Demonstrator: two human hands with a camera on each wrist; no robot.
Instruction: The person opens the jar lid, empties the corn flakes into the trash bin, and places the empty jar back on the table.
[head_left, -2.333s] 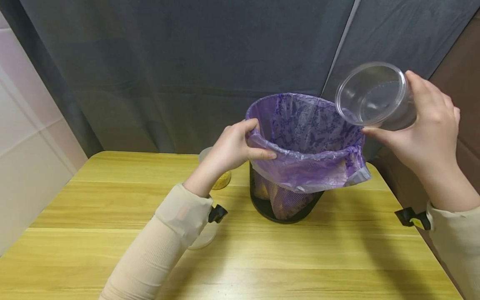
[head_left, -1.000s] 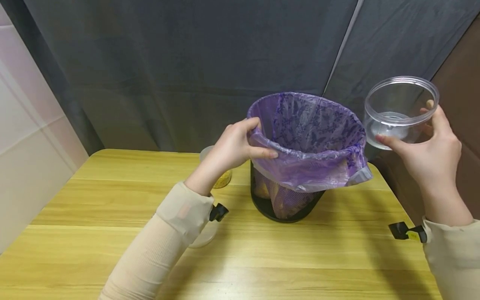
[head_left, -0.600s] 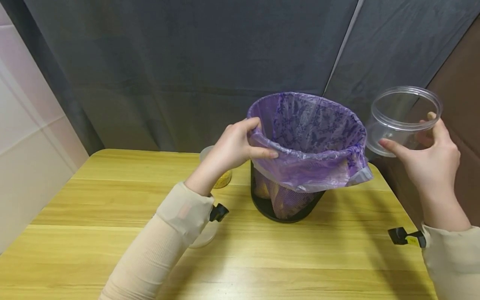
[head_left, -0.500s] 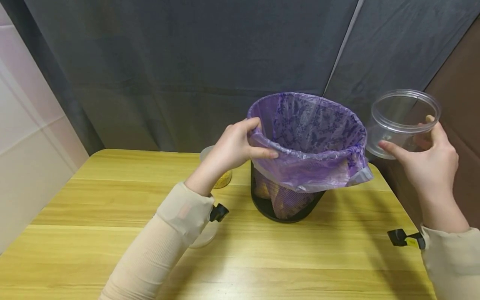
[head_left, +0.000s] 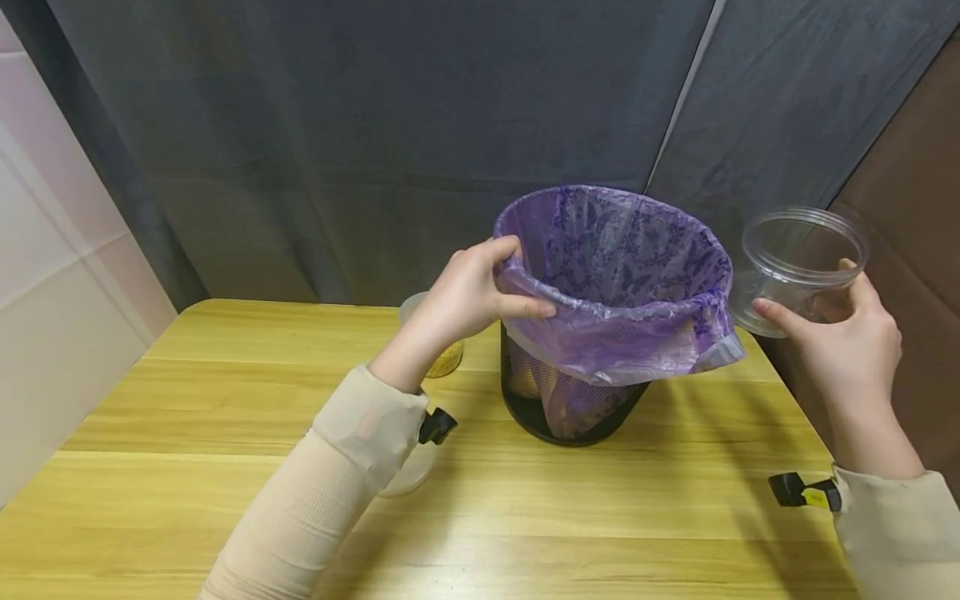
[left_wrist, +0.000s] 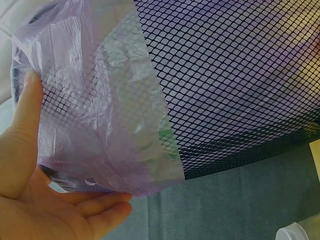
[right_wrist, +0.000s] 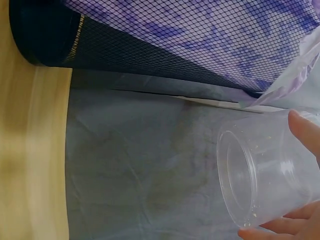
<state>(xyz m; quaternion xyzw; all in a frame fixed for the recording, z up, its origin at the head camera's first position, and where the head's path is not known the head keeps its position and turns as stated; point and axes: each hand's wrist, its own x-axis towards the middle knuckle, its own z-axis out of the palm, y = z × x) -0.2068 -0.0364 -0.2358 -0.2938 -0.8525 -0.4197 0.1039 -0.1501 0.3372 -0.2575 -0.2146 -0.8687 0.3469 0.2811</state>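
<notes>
A black mesh trash can (head_left: 573, 408) stands on the table, lined with a purple patterned bag (head_left: 615, 337) folded over its rim. My left hand (head_left: 468, 287) grips the left of that rim, thumb outside over the bag. To the can's right, my right hand (head_left: 851, 346) holds a clear plastic jar (head_left: 798, 275) by its side, open mouth upward. It looks empty apart from small crumbs visible in the right wrist view, where the jar's base (right_wrist: 237, 175) shows. Thumb and fingers lie on opposite sides of the jar.
Partly behind my left forearm stand a container with yellow contents (head_left: 447, 360) and a round translucent lid (head_left: 412, 473) on the wooden table (head_left: 225, 417). A grey curtain (head_left: 360, 150) hangs behind. The jar is near the table's right edge.
My right hand has moved the jar right and down, away from the can's mouth. The jar has turned from tilted toward the can to nearly upright. My left hand stays on the rim.
</notes>
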